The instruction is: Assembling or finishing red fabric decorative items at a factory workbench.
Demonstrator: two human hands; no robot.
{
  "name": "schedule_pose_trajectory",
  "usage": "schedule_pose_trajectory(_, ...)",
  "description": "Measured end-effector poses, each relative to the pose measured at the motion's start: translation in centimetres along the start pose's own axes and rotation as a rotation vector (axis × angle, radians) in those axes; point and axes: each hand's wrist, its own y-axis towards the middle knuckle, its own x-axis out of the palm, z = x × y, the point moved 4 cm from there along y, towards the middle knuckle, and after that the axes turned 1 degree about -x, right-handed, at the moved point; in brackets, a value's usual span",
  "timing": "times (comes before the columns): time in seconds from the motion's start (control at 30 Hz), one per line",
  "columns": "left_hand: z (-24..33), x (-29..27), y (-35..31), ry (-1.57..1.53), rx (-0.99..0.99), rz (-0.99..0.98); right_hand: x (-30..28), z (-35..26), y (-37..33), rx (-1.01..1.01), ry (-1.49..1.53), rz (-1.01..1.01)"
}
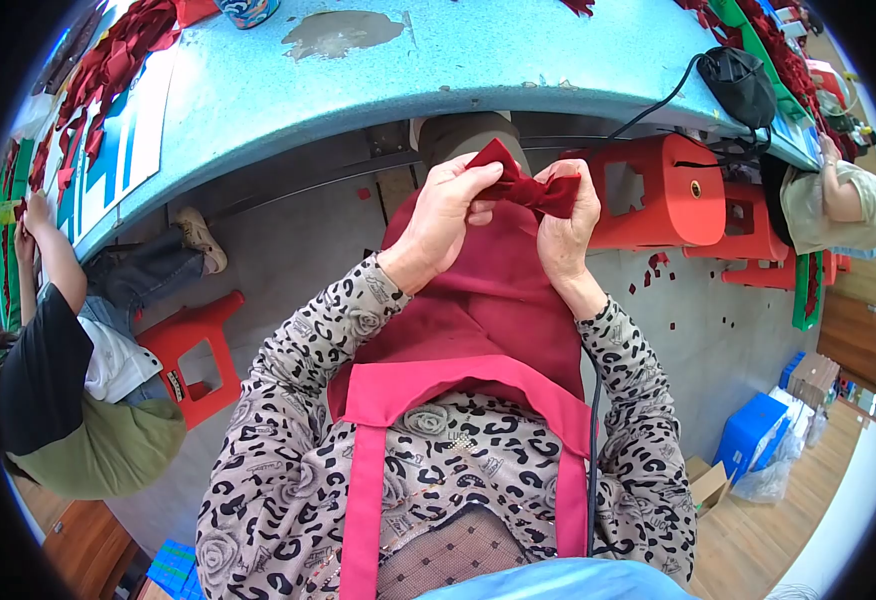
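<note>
A dark red velvet bow [524, 188] is stretched between my two hands, above my lap and just short of the table edge. My left hand [449, 211] pinches the bow's left loop between thumb and fingers. On the other side, my right hand [570, 222] grips the right loop, with the thumb along its edge. The gathered middle of the bow shows between the hands. Beneath them, a deep red apron [468, 310] covers my lap.
The light blue table [388, 75] curves across the front, with red fabric pieces [123, 60] heaped at left. A black pouch [738, 88] with a cord lies at right. Red stools [658, 192] stand beside me. Co-workers sit left [88, 400] and right [838, 205].
</note>
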Motion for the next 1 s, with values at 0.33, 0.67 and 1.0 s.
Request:
schedule_pose_trajectory(0.33,-0.5,-0.1,-0.4,-0.156,0.110,0.022,1.1,1.2,-0.4,0.383,0.453,0.186)
schedule_pose_trajectory(0.67,-0.3,0.0,-0.8,-0.092,0.203,0.108,1.5,0.8,-1.0,0.606,0.553,0.111)
schedule_pose_trajectory(1.0,0.2,0.3,-1.0,0.022,0.155,0.112,0.2,-0.5,0.0,0.067,0.242,0.109)
